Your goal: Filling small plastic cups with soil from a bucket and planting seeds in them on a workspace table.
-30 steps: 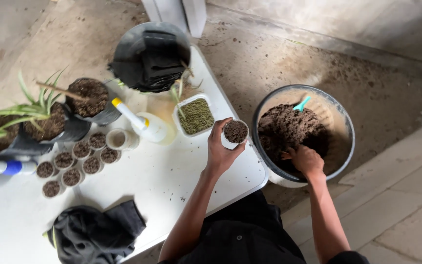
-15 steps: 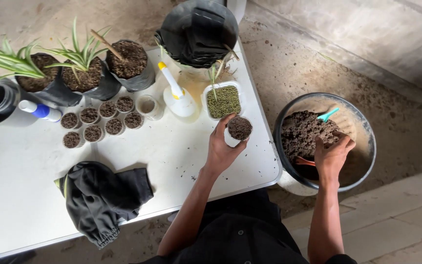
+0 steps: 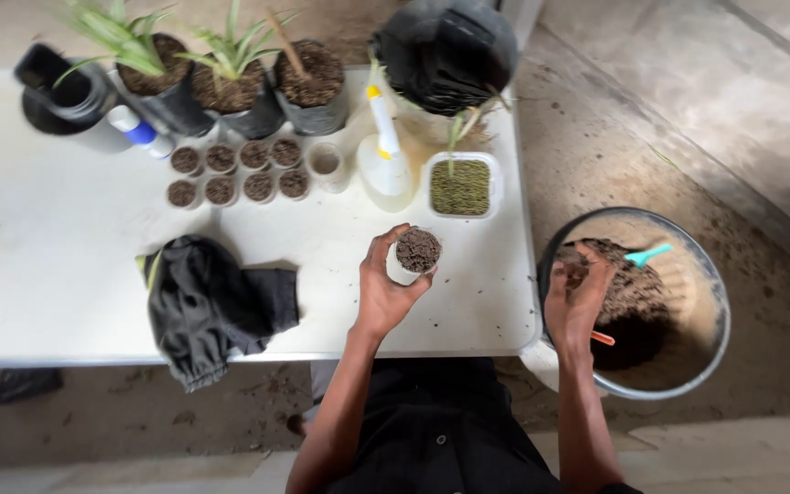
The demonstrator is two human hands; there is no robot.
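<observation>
A small soil-filled cup (image 3: 416, 252) is held upright in the left hand (image 3: 384, 291), just above the white tabletop (image 3: 66, 274). Soil is pinched in the right hand (image 3: 574, 297) over the soil basin (image 3: 710, 316); small, level additions are judged best.

A white table (image 3: 66, 274) carried everything. Behind the spray bottle (image 3: 384, 160) stood a black bag (image 3: 445, 50); left of the bottle sat eight small soil-filled cups (image 3: 235, 171) and three potted plants (image 3: 230, 78); right of it, a white tray (image 3: 462, 186). A black cloth (image 3: 208, 306) lay nearer the front edge.
</observation>
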